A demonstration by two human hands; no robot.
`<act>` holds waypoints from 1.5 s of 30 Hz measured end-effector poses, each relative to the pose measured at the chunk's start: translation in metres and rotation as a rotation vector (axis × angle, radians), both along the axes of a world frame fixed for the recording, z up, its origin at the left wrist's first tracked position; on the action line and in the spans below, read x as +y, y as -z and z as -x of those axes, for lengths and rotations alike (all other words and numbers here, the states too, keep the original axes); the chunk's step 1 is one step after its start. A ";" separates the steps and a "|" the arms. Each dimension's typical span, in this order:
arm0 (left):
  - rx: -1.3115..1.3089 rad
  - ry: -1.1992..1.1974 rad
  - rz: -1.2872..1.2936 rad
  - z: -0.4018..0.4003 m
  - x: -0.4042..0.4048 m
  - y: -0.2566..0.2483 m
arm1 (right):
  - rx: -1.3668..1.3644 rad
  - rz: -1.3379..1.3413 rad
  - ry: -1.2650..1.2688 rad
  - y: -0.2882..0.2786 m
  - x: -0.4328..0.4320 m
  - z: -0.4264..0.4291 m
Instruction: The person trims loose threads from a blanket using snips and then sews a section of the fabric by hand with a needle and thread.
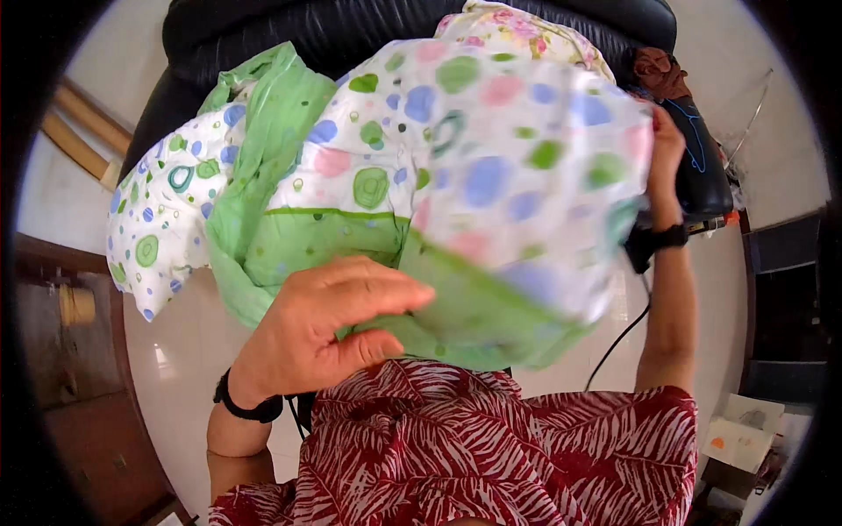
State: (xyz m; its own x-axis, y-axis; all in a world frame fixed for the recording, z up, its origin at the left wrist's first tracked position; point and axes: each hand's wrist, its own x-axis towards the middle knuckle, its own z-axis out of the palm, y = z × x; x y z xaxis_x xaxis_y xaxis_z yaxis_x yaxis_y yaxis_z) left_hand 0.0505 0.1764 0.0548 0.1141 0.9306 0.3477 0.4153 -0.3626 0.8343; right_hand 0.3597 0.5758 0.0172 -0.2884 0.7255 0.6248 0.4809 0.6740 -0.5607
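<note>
A large cloth (pixel 368 138), white with blue, green and pink spots and a pale green border, spreads before me and looks like a bed cover. My right hand (pixel 666 148) pinches its raised right edge, where the fabric is blurred. The fingertips there are partly hidden by the cloth. Over the green border (pixel 322 237) hovers my left hand (pixel 329 319), thumb and fingers apart with nothing visible between them. A twisted green length (pixel 263 151) of fabric crosses the left side, beside a bunched spotted part (pixel 158 204).
Behind the cloth stands a black leather sofa (pixel 368 23). A floral cloth (pixel 526 33) lies on it, and a brown cloth (pixel 660 72) and a blue hanger (pixel 694 141) rest on its right arm. A black cable (pixel 615 348) hangs at the right above the tiled floor (pixel 164 348).
</note>
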 end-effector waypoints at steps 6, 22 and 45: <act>-0.036 0.184 -0.247 -0.002 -0.004 -0.034 | 0.250 0.514 0.289 -0.009 0.015 -0.078; -0.117 0.245 -0.372 0.003 -0.016 -0.069 | 0.394 0.786 0.064 0.081 -0.143 -0.013; -0.108 0.434 -0.256 0.009 0.058 -0.058 | 0.495 0.996 0.284 0.120 -0.148 -0.029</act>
State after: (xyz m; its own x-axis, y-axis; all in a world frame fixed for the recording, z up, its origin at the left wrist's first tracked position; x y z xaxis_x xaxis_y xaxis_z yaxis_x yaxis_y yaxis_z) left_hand 0.0410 0.2345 0.1128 0.4219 0.6890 0.5893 0.0973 -0.6807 0.7261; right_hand 0.3886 0.4276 -0.1028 0.0820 0.9609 -0.2643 0.1231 -0.2729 -0.9541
